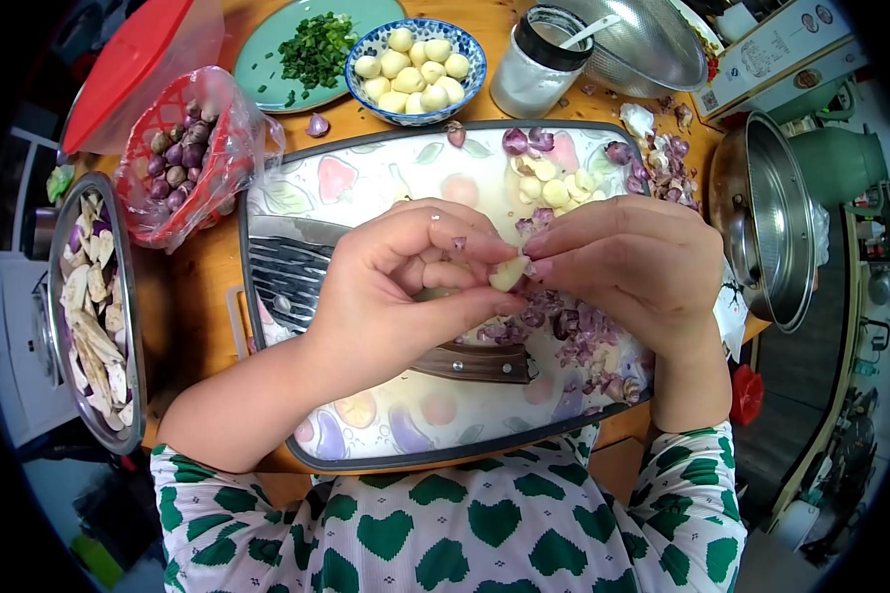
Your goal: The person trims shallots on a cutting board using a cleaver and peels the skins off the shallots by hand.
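Over the chopping board [366, 450], my left hand [405, 282] pinches a pale, partly peeled garlic clove [507, 274] between thumb and fingertips. My right hand [628, 267] closes on the clove's other side, its fingertips pressed together at the skin. Beneath both hands lies a knife with a brown wooden handle [480, 363]; its broad blade [287, 280] shows to the left, the middle hidden by my left hand. Loose purple skins [588, 336] are scattered under and beside my right hand. Just beyond it, several peeled cloves [556, 191] sit on the board.
A patterned bowl [415, 116] of peeled garlic, a green plate [257, 59] of chopped greens and a jar [524, 84] stand behind the board. Left are a red basket [133, 188] of purple bulbs and a metal tray [136, 366] of sliced eggplant. A steel pan [776, 227] stands right.
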### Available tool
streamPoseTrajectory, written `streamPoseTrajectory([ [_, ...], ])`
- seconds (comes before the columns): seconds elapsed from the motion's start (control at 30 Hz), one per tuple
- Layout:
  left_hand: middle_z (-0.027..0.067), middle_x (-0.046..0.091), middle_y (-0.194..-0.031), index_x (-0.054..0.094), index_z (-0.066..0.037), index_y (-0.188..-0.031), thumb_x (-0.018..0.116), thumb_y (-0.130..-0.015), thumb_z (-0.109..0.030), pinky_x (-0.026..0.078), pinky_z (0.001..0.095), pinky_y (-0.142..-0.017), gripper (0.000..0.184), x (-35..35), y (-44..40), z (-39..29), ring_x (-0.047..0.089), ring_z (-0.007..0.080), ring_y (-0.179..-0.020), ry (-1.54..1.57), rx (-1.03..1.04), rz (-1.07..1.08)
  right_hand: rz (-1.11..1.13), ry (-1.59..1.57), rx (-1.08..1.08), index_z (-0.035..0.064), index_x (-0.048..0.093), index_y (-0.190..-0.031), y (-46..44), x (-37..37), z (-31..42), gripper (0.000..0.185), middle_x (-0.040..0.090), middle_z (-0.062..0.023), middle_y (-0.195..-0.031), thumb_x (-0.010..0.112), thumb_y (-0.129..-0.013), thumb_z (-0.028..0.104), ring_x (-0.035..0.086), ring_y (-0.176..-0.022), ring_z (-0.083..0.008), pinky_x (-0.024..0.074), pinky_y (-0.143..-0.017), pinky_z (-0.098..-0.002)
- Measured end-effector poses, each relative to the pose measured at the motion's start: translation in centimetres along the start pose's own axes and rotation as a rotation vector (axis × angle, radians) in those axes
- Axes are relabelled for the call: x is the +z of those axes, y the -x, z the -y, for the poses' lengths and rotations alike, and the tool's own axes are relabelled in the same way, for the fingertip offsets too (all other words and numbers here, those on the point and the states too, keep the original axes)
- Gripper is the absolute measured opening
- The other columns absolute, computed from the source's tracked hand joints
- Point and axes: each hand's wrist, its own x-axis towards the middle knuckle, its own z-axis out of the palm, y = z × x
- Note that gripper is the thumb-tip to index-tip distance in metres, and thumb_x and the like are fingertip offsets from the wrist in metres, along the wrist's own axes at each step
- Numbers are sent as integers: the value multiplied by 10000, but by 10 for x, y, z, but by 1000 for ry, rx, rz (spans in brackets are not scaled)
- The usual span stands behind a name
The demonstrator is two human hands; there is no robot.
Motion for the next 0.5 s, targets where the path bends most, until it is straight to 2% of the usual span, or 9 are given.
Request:
streamPoseTrajectory([
  [0.33, 134, 544, -1217, 649, 89, -1034, 647, -741, 264, 600, 302, -858, 341, -4, -1, -1, 690, 205, -978, -73, 49, 58, 84, -79, 150, 43, 690, -909, -2, -3, 9, 234, 683, -80, -865, 778, -695, 11, 673, -792, -246, 539, -676, -318],
  [0.5, 124, 548, -1220, 621, 61, -1064, 636, -766, 251, 568, 282, -861, 354, -2, -1, 1, 664, 170, -991, 54, -10, 32, 90, -58, 196, 44, 682, -871, -2, -1, 15, 196, 667, -72, -881, 757, -696, -1, 661, -838, -242, 537, -715, -330],
])
